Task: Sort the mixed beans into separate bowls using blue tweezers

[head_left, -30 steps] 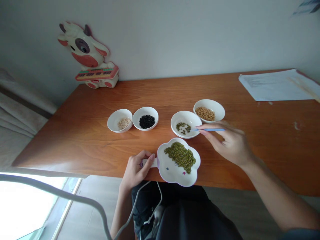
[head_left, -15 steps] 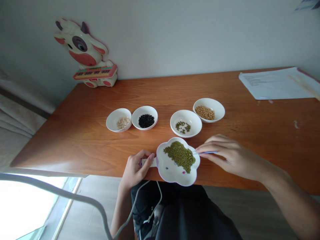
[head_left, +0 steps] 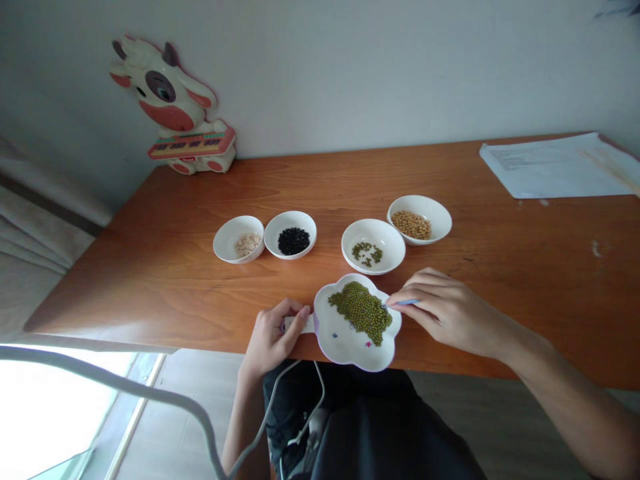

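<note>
My left hand [head_left: 275, 337] is closed around the short handle of a white flower-shaped dish [head_left: 340, 350] with a purple rim, at the table's front edge. A pile of green mung beans [head_left: 357, 303] covers much of the dish. Over the dish's right rim, my right hand [head_left: 437, 303] pinches a thin blue tweezer-like tool [head_left: 407, 302]; its tip is at the edge of the beans, too small to make out clearly. Just behind the dish stands a white bowl [head_left: 353, 233] with a few green beans in it.
At the back right is a white bowl [head_left: 440, 217] of tan beans. Further left stand a bowl [head_left: 273, 230] of black beans and a bowl [head_left: 225, 237] of pale flakes. A cow keyboard toy [head_left: 190, 133] and papers [head_left: 555, 167] lie further back. A grey cable [head_left: 150, 393] crosses the lower left.
My right hand has moved slightly left, bringing the tool's tip to the beans' right edge, and the tool has tilted. The left hand and dish keep their place.
</note>
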Motion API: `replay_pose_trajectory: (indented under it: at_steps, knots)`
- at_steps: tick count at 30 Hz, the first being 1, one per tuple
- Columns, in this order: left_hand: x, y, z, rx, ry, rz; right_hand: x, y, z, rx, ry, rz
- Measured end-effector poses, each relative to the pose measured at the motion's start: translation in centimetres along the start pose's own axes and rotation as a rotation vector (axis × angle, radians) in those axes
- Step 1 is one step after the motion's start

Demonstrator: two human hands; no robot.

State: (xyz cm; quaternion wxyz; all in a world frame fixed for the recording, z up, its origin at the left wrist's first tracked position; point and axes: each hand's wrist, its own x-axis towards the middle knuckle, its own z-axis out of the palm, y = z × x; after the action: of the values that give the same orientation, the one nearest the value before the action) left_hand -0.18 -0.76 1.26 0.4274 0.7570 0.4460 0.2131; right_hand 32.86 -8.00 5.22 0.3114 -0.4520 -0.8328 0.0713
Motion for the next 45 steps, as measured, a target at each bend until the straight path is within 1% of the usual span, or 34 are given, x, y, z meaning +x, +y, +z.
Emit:
replay_pose_trajectory:
  at_steps: [5, 7, 8, 12, 13, 15, 19, 22, 25, 28, 31, 34, 38, 43, 45]
  knots:
    - [0.0, 0.0, 0.0, 0.006, 0.0, 0.008, 0.3, -0.1, -0.5, 0.034, 0.043, 0.027]
    - [0.0, 0.0, 0.0, 0.008, 0.0, 0.007, 0.6, -0.2, -0.9, 0.025, 0.08, 0.044]
    - [0.0, 0.0, 0.0, 0.008, 0.001, 0.005, 0.8, -0.2, -1.1, 0.011, 0.121, 0.053]
    - [-0.1, 0.1, -0.1, 0.006, 0.001, -0.001, 1.9, 0.1, -1.2, -0.08, 0.354, 0.106]
    - [-0.1, 0.1, -0.1, 0.004, 0.001, -0.003, 2.1, 0.2, -1.1, -0.096, 0.387, 0.123]
    - [-0.1, 0.1, -0.1, -0.001, 0.001, -0.008, 2.5, 0.6, -0.8, -0.113, 0.412, 0.16]
    - [-0.1, 0.1, -0.1, -0.003, 0.0, -0.011, 2.5, 1.0, -0.7, -0.088, 0.387, 0.2]
    - [-0.1, 0.1, -0.1, 0.004, -0.001, -0.014, 1.9, 0.8, -1.3, -0.038, 0.331, 0.199]
    - [-0.1, 0.1, -0.1, 0.008, -0.004, -0.015, 1.1, 0.3, -2.2, 0.04, 0.171, 0.176]
    - [-0.1, 0.1, -0.1, 0.004, -0.003, -0.016, 0.3, -0.2, -2.5, 0.113, -0.004, 0.137]
    - [-0.2, 0.0, -0.1, -0.003, -0.002, -0.018, -0.4, -0.3, -1.8, 0.139, -0.08, 0.113]
    - [-0.2, 0.0, -0.1, -0.009, -0.002, -0.016, -0.9, 0.0, -1.0, 0.11, -0.099, 0.109]
    - [-0.1, 0.0, -0.1, -0.013, 0.002, -0.015, -1.0, 0.2, -0.4, 0.089, -0.091, 0.093]
    - [0.0, 0.1, -0.1, -0.014, -0.002, -0.016, -0.4, -0.2, -0.3, 0.032, -0.03, 0.02]
    - [-0.1, 0.1, -0.1, -0.013, -0.001, -0.015, -0.3, -0.3, -0.4, 0.022, -0.012, 0.014]
